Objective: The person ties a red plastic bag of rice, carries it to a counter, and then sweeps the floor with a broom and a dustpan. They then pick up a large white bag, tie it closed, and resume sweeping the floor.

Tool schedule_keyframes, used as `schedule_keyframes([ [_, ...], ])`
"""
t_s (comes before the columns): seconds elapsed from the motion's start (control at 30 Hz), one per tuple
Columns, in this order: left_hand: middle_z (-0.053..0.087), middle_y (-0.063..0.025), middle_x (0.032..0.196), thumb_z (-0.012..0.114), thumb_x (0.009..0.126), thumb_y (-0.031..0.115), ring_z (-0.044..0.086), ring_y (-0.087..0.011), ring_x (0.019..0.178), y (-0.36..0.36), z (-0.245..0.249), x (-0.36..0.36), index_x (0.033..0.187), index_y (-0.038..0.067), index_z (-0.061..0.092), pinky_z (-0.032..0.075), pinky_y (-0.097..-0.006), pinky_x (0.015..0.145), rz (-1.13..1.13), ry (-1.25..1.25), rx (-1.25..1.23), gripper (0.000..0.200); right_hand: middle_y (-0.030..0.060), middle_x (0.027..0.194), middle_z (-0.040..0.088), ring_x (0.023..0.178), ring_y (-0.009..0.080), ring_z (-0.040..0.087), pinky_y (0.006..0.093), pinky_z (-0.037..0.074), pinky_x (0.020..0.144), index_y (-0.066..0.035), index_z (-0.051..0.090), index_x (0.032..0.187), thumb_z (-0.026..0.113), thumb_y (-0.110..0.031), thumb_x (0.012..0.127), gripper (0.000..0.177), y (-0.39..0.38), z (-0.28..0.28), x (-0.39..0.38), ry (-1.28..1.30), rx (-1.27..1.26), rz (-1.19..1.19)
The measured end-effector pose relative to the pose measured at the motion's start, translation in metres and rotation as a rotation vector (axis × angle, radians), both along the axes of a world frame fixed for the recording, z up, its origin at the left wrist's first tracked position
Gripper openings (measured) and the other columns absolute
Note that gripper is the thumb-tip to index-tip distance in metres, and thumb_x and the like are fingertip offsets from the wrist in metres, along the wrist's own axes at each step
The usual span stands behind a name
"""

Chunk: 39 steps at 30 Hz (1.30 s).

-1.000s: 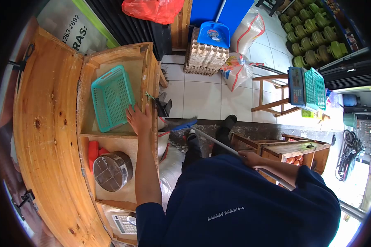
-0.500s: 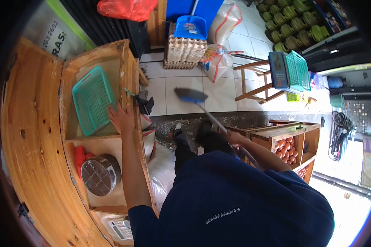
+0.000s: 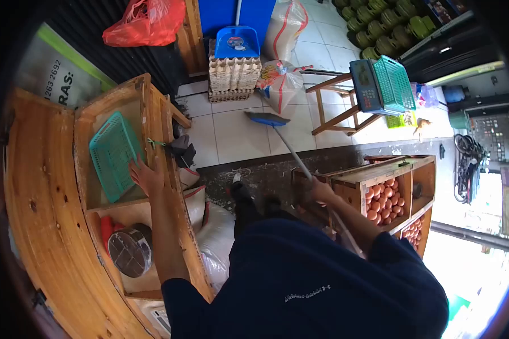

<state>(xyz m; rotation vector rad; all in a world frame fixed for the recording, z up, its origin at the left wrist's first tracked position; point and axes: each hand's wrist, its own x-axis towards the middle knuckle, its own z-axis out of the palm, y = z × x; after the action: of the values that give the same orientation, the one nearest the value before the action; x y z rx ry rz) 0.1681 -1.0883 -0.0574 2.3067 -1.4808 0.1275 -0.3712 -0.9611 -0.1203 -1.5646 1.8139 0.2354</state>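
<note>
My right hand (image 3: 323,192) is wrapped round the pole of a broom (image 3: 292,151). The broom's blue head (image 3: 267,118) with dark bristles rests at the white tiles, just in front of a tied plastic sack (image 3: 281,90). At the left, my left hand (image 3: 147,176) has its fingers spread and lies by the near right side of a green plastic basket (image 3: 114,155). This basket sits in a compartment of a wooden bin (image 3: 152,127); whether my palm presses on the bin's edge is hard to tell.
Egg trays (image 3: 233,76) are stacked ahead with a blue dustpan (image 3: 237,44) against them. A wooden stand (image 3: 332,107) carries a scale (image 3: 366,87). To my right, a wooden crate (image 3: 353,182) holds eggs. White sacks (image 3: 216,231) lie beside the left bin.
The broom head has swept right across the tiles toward the plastic sack. My left hand stays by the green basket, and the whole view has shifted slightly.
</note>
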Motion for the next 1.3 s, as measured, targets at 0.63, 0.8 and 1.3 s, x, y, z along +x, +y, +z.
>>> schedule_keyframes([
  [0.63, 0.060, -0.0196, 0.092, 0.053, 0.079, 0.023, 0.057, -0.0370, 0.086, 0.498, -0.181, -0.167, 0.102, 0.001, 0.056, 0.046, -0.0428, 0.078, -0.153, 0.564, 1.085, 0.032, 0.0198, 0.076, 0.059, 0.047, 0.0275, 0.059, 0.0375, 0.050, 0.036, -0.004, 0.034, 0.118, 0.051, -0.012, 0.079, 0.043, -0.027, 0.004, -0.068, -0.026, 0.289, -0.137],
  [0.8, 0.060, -0.0193, 0.089, 0.053, 0.079, 0.023, 0.058, -0.0369, 0.084, 0.521, -0.186, -0.180, 0.100, 0.002, 0.058, 0.046, -0.0432, 0.075, 0.107, 0.687, 0.925, 0.029, 0.0220, 0.077, 0.059, 0.058, 0.0283, 0.062, 0.0365, 0.048, 0.040, 0.003, 0.030, 0.125, 0.052, -0.007, 0.075, 0.055, 0.015, -0.032, -0.070, -0.086, 0.426, 0.064],
  [1.3, 0.060, -0.0160, 0.093, 0.048, 0.083, 0.004, 0.058, -0.0298, 0.090, 0.128, 0.023, -0.128, 0.098, 0.000, 0.057, 0.043, -0.0363, 0.081, -0.201, 0.763, -0.225, 0.018, 0.0096, 0.067, 0.055, 0.050, 0.0215, 0.053, 0.0319, 0.044, 0.048, -0.007, 0.048, 0.115, 0.043, -0.017, 0.081, 0.036, -0.124, 0.235, 0.067, -1.539, 0.333, -0.707],
])
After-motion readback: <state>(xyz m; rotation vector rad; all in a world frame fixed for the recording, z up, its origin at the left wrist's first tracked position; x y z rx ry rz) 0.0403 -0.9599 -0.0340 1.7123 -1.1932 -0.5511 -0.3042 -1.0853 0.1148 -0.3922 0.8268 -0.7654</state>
